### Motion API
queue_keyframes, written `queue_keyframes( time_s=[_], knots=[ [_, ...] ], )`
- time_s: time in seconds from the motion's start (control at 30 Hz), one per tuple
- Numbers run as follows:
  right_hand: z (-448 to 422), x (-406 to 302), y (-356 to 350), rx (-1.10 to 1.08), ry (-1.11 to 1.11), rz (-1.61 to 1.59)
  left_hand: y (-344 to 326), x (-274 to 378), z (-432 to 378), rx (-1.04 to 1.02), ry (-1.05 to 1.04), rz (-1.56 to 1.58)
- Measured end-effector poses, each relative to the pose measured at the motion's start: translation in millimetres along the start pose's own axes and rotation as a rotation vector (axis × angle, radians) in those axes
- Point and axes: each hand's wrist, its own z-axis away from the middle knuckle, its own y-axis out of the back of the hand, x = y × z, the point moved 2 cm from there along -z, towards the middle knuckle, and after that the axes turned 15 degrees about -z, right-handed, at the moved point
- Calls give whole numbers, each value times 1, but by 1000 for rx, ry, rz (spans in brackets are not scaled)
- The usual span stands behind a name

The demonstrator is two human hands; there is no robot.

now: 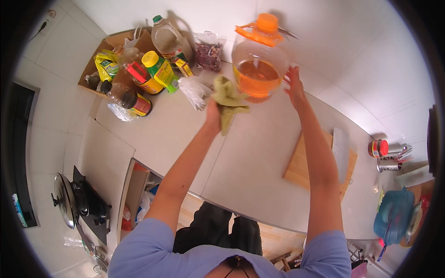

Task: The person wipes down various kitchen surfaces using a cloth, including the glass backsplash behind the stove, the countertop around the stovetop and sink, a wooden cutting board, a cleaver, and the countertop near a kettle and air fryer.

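A yellow-green cloth [227,95] is bunched in my left hand [213,114], over the countertop just left of a large clear plastic jug [259,74]. The jug has an orange cap and handle and holds orange liquid in its lower part. My right hand [295,87] is at the jug's right side with its fingers spread; whether the fingertips touch the jug cannot be made out. A crumpled clear plastic bag [194,92] lies to the left of the cloth. Behind it stands a bag of dried red chillies [208,52].
Left, a cardboard box [88,71], a dark sauce bottle [127,99], a yellow-capped green bottle [160,71] and a green-capped jug [172,41]. Right, a wooden cutting board [300,163] under a cleaver [340,153], a red-lidded jar [378,148] and a blue plastic basket [394,217]. A lidded pan [64,199] stands far left.
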Motion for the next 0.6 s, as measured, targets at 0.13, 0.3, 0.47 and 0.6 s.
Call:
queue_keyframes(
  time_s=[0.13, 0.3, 0.47, 0.6],
  knots=[
    [-22, 42, -34, 97, -180, -201, -7, -20, -15, 86, -42, -121],
    [-14, 55, -123, 37, -157, -208, 43, -2, -5, 212, -92, -73],
    [0, 82, -162, -153, 252, -76, 40, 15, 41, 307, -8, -94],
    [55, 55, -168, 135, 127, -145, 15, -30, 67, 235, -180, -502]
  ],
)
